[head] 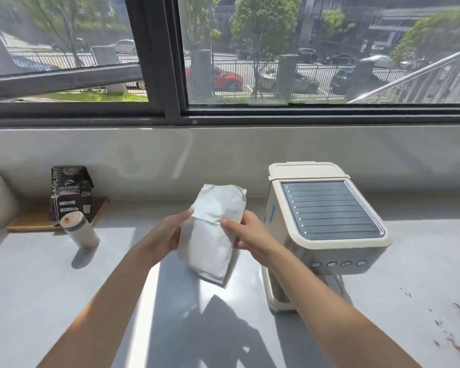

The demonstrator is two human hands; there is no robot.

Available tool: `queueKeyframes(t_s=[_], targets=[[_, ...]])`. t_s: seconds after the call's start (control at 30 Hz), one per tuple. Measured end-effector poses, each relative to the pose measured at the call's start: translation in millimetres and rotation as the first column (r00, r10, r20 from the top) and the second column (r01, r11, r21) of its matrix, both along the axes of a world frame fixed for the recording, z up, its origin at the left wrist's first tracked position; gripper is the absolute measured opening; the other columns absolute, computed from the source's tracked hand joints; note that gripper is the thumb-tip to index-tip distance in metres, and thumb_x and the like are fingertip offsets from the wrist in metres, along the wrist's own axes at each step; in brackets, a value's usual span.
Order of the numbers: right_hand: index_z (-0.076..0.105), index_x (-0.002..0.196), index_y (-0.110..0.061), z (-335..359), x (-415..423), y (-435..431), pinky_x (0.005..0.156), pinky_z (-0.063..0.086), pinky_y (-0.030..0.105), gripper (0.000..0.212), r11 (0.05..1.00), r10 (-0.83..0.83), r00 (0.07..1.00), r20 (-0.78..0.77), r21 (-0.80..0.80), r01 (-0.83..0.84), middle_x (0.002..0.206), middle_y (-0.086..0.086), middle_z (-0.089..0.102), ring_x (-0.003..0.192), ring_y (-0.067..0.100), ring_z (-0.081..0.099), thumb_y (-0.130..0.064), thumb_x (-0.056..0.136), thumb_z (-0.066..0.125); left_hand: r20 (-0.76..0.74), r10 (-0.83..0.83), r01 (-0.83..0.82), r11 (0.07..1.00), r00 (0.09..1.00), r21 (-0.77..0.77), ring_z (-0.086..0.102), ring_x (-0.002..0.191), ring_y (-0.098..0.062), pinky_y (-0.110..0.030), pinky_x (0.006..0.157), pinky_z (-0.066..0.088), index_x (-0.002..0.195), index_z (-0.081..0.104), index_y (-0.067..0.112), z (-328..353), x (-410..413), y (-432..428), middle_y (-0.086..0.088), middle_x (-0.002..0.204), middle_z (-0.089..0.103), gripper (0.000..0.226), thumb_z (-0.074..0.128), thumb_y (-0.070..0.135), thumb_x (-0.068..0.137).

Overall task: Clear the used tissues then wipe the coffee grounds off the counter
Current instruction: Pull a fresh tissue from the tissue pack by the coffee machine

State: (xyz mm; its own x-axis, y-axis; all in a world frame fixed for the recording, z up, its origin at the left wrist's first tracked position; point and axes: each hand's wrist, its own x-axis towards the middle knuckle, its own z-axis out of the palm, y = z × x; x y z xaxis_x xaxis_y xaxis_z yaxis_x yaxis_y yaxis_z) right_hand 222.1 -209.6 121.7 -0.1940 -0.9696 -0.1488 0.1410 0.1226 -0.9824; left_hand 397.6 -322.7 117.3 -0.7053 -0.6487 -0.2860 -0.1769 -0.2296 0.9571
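Over grey counter (37, 288), left hand (170, 233) and right hand (247, 233) grip white tissue (213, 240).

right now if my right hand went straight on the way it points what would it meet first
Beyond the folded tissue it pinches, the right hand points left at the left hand; probably that first.

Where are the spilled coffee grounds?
In the head view, the coffee grounds lie scattered on the counter at the lower right, just right of the cream coffee machine.
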Motion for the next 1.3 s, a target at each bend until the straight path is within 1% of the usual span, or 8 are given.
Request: queueKeyframes(t_s=[0.17,0.37,0.47,0.6,0.77,0.93,1.1,1.3], targets=[[0.065,0.105,-0.022,17,-16,48,0.067,0.058,0.03,0.017,0.996,0.026,1.0,0.017,-0.089,-0.024,0.098,-0.003,0.073,0.085,0.011,0.07,-0.014,0.09,0.064,-0.028,-0.09,0.084,0.983,0.996,-0.163,0.065,0.106,-0.033,-0.045,0.094,0.046,0.113,0.067,0.005,29,-20,48,-0.024,0.118,0.066,0.041,0.062,0.037,0.087],[0.061,0.122,-0.01,27,-38,121,0.073,0.056,0.035,0.03,0.99,0.084,0.995,-0.048,-0.107,-0.089,0.102,0.005,0.069,0.091,0.018,0.068,-0.014,0.092,0.06,-0.146,0.077,-0.11,0.966,0.986,-0.234,0.067,0.095,-0.031,-0.037,0.078,0.055,0.109,0.066,0.005,51,-54,134,-0.016,0.106,0.071,0.029,0.062,0.023,0.088],[0.062,0.116,-0.013,30,-65,166,0.082,0.049,0.041,0.023,0.992,0.043,0.997,0.058,-0.122,-0.036,0.106,0.007,0.066,0.096,0.024,0.063,-0.012,0.096,0.052,-0.228,0.129,-0.172,0.969,0.965,-0.177,0.067,0.091,-0.031,-0.039,0.069,0.057,0.111,0.066,0.01,50,-73,184,-0.014,0.107,0.07,0.025,0.062,0.021,0.089],[0.061,0.105,-0.013,27,-110,234,0.062,0.046,0.028,0.018,0.99,-0.013,0.964,0.265,-0.129,0.049,0.091,0.006,0.063,0.075,0.016,0.059,-0.007,0.095,0.047,-0.22,0.17,-0.208,0.964,0.961,-0.164,0.063,0.064,-0.009,-0.023,0.052,0.049,0.084,0.072,0.019,40,-119,245,0.006,0.074,0.071,0.025,0.052,0.006,0.092],[0.058,0.115,-0.007,4,-170,320,0.066,0.048,0.028,0.026,0.984,-0.107,0.943,0.315,-0.102,0.146,0.096,0.014,0.054,0.085,0.026,0.053,-0.011,0.096,0.042,-0.189,0.061,-0.077,0.994,0.98,-0.078,0.068,0.078,-0.019,-0.029,0.065,0.056,0.086,0.075,0.018,12,-189,319,-0.003,0.085,0.074,0.024,0.053,0.01,0.09],[0.059,0.071,-0.017,-30,-231,402,0.054,0.043,0.025,0.032,0.941,-0.337,0.863,0.376,0.115,0.317,0.071,0.002,0.052,0.061,0.016,0.051,-0.034,0.092,0.042,-0.141,-0.233,0.247,0.964,0.962,0.094,0.065,0.065,-0.015,-0.021,0.058,0.053,0.076,0.071,0.013,-27,-253,376,-0.002,0.075,0.068,0.03,0.049,0.033,0.078],[0.056,0.071,-0.024,-56,-278,456,0.049,0.042,0.019,0.006,0.914,-0.344,0.934,0.094,0.261,0.31,0.077,-0.006,0.051,0.063,0.009,0.05,-0.02,0.068,0.06,0.055,-0.359,0.358,0.933,0.932,0.03,0.052,0.064,-0.017,-0.023,0.054,0.04,0.082,0.057,0.019,-61,-313,401,-0.005,0.08,0.052,0.02,0.065,0.034,0.071],[0.054,0.109,-0.027,-77,-318,468,0.053,0.043,0.021,0.046,0.858,-0.404,0.908,-0.108,0.299,0.417,0.094,0.003,0.053,0.069,0.015,0.053,-0.01,0.067,0.052,0.059,-0.515,0.514,0.857,0.855,0.041,0.067,0.085,-0.019,-0.03,0.066,0.052,0.105,0.066,0.016,-74,-378,410,-0.008,0.1,0.068,0.041,0.07,0.041,0.072]])
